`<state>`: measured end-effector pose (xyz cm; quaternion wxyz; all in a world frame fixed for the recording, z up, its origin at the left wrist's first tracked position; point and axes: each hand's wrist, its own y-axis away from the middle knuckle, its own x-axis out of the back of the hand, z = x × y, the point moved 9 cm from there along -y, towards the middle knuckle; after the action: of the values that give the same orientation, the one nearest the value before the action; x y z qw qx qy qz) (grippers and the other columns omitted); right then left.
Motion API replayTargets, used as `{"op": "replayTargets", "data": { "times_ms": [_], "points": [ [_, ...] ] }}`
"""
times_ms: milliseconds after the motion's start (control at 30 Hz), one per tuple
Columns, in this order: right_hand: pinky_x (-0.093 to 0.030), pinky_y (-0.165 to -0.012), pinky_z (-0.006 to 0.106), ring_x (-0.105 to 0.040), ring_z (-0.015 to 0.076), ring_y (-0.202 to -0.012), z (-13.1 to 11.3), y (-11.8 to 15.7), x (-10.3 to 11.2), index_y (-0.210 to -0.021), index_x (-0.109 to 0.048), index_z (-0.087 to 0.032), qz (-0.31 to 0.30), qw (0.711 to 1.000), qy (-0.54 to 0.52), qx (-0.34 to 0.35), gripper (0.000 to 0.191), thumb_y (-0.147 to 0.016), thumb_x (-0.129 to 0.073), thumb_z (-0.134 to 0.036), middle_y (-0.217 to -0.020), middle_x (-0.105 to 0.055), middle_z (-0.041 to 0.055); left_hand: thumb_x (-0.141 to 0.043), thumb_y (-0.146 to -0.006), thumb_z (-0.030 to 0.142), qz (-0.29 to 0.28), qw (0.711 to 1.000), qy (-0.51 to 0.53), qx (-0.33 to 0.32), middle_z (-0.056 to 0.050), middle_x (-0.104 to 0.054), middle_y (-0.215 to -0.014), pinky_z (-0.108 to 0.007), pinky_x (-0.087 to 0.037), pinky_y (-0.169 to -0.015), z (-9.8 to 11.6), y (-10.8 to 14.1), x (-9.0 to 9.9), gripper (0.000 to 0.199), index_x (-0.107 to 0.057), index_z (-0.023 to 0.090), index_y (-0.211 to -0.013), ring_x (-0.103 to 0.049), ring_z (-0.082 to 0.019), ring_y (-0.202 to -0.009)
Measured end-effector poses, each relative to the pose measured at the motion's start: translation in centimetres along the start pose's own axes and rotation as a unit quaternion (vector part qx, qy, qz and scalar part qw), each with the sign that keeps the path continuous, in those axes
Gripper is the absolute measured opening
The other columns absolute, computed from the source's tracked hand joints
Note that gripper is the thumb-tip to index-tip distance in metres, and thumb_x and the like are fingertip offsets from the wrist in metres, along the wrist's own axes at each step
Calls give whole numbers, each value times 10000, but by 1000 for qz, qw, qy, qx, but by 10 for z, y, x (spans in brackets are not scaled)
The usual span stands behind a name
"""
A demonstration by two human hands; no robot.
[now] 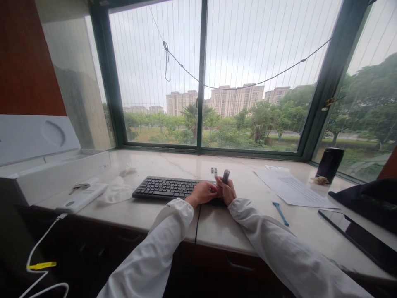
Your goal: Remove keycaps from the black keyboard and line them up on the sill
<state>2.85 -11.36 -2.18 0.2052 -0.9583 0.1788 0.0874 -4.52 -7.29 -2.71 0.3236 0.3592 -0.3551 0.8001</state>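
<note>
The black keyboard (167, 187) lies flat on the white countertop, its right part hidden behind my hands. My right hand (228, 191) is wrapped round a dark brush-like tool (226, 176), whose greyish end points up; the rest of it is covered by the fingers. Close against it, my left hand (204, 192) is over the right part of the keyboard with thumb and fingers drawn together. What those fingers pinch, if anything, is too small to make out. Just behind the keyboard sit several small grey pieces (214, 170) that look like keycaps.
On the right are printed sheets (294, 188), a blue plastic tool (281, 214), a phone (353, 236), a black can (330, 164) and a black bag (369, 200). Leftward lie crumpled clear plastic (116, 191), a white power strip (82, 198) with keys (79, 187), and an open white box (62, 176).
</note>
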Motion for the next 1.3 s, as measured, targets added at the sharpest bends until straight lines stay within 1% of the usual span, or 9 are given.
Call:
{"op": "replayTargets", "data": {
  "times_ms": [200,333,400,500,633,733,867,1067,1300],
  "points": [
    [-151,-321,210,-210,46,-349,-11,1,-2,-523,-326,-213,36,999,-8,35,491,-702,-656,-528,-408,-251,-87,-626,-710,513,4,1000,13,-5,1,-725,-825,-227,-458,-717,2,1,3,321,-741,246,-846,-641,-167,-764],
    [-117,-315,206,-131,40,-346,-13,-7,11,-557,-302,-222,71,996,-52,21,480,-708,-651,-514,-414,-194,-112,-630,-686,581,14,999,53,1,-10,-728,-814,-236,-471,-735,4,2,7,402,-750,239,-860,-648,-170,-754],
    [-123,-317,206,-135,40,-342,-20,-13,20,-552,-310,-219,78,996,-38,27,473,-716,-641,-515,-414,-201,-112,-630,-696,576,48,996,78,-2,-22,-729,-826,-243,-473,-756,5,2,15,407,-751,224,-860,-654,-172,-766],
    [-184,-332,213,-234,54,-331,-27,-20,35,-546,-444,-200,83,992,92,12,418,-702,-639,-535,-388,-303,-89,-623,-753,499,134,988,81,-8,-27,-728,-874,-255,-462,-820,4,6,35,319,-744,227,-867,-656,-174,-848],
    [-338,-451,224,-496,115,-482,-24,-25,41,-641,-676,-164,39,945,325,-5,342,-632,-697,-505,-498,-563,-6,-610,-806,376,195,980,42,0,-1,-724,-900,-276,-451,-856,2,12,50,188,-723,262,-903,-648,-168,-885],
    [-389,-550,238,-582,161,-620,-17,-24,33,-689,-734,-180,-9,918,396,8,311,-618,-702,-481,-602,-652,10,-601,-819,335,199,980,23,14,-3,-719,-922,-282,-454,-859,-1,13,52,173,-714,259,-926,-644,-171,-898],
    [-385,-550,243,-576,163,-594,-12,-22,25,-711,-752,-188,-41,910,412,28,341,-637,-672,-510,-562,-637,-6,-585,-832,315,191,982,17,8,-7,-714,-937,-279,-454,-861,1,13,50,172,-708,252,-934,-639,-172,-912],
    [-390,-543,234,-558,149,-569,-19,-23,27,-694,-742,-196,-19,912,406,61,313,-612,-695,-495,-561,-631,-17,-570,-842,353,165,986,7,22,-25,-706,-954,-284,-456,-843,2,14,48,198,-701,243,-942,-630,-183,-921],
    [-435,-635,257,-593,173,-665,-10,-28,37,-722,-748,-189,-9,919,394,13,335,-636,-676,-505,-640,-667,12,-652,-787,329,191,982,3,15,9,-707,-913,-302,-439,-853,8,18,55,252,-639,269,-1032,-637,-179,-893]
  ]
}}
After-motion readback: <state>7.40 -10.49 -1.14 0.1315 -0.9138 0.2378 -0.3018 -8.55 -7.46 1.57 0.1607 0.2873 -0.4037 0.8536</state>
